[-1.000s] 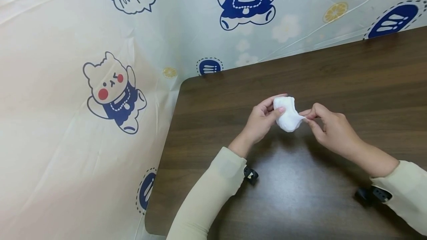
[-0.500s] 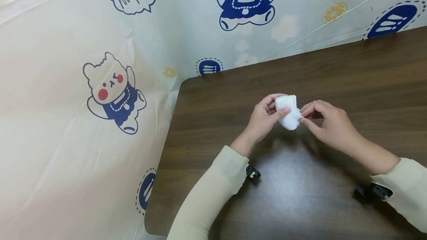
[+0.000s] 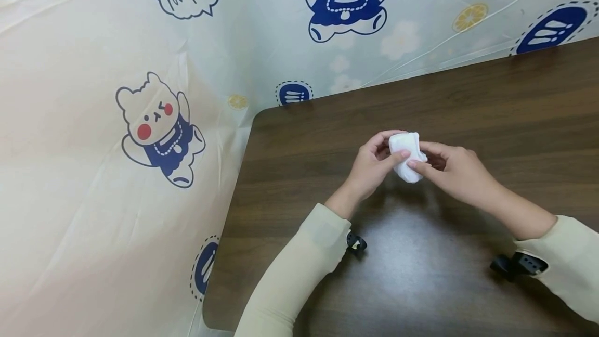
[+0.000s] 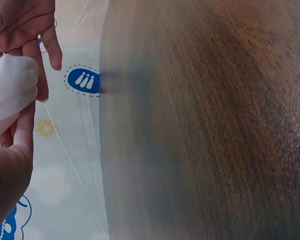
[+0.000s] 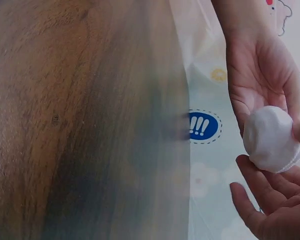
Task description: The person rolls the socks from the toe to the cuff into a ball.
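Observation:
A balled-up white sock [image 3: 405,144] is held between both hands, raised over the dark wooden table [image 3: 299,155]. The left hand [image 3: 368,170] grips its left side, thumb on the near face and fingers behind. From the right, the right hand [image 3: 463,175] pinches it, thumb on the front and fingers hidden behind. At the left edge of the left wrist view, the sock [image 4: 12,85] appears as a smooth, rounded bundle. A stitched edge shows along the lower side of the sock [image 5: 270,137] in the right wrist view.
A printed curtain [image 3: 140,222] with cartoon bears hangs along the table's left and far sides. Black wrist devices sit under the left cuff [image 3: 356,244] and the right cuff [image 3: 519,266].
The right hand has let a pulled-out tip of the sock go back against the bundle and moved left, its thumb now on the front face. The left hand has shifted slightly right.

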`<state>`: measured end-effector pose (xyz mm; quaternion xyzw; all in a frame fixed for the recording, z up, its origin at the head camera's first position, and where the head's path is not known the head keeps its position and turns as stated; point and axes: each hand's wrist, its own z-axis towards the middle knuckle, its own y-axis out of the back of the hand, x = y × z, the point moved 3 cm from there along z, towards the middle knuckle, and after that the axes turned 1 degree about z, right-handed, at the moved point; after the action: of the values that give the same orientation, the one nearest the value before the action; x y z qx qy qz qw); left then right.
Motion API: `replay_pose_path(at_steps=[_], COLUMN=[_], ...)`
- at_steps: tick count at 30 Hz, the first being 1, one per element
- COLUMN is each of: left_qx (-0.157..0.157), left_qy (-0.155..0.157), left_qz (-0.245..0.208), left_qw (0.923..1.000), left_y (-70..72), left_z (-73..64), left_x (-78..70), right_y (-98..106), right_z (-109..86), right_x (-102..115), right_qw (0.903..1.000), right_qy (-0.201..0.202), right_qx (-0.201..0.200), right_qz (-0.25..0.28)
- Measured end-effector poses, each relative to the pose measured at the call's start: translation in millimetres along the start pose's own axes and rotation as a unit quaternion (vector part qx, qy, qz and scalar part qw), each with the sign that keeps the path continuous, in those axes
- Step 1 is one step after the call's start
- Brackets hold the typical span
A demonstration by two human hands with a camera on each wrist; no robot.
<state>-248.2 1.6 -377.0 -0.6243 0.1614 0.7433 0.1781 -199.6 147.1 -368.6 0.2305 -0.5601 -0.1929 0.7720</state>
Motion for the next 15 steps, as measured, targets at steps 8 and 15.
replay_pose_path(at_steps=[8,15], left_qx=[-0.035,-0.089], left_qy=[0.012,0.046], left_qz=[0.026,0.069], left_qw=[0.999,0.9926], left_y=[-2.7,-3.2], left_z=[-4.8,-5.2], left_x=[-11.2,-10.7], right_y=[-5.7,-7.5], right_z=[-2.5,-3.9], right_x=[1.3,0.3], right_qw=[0.9954,0.9907], right_qy=[0.074,0.1], right_qx=[-0.027,-0.043], right_qz=[-0.056,-0.082])
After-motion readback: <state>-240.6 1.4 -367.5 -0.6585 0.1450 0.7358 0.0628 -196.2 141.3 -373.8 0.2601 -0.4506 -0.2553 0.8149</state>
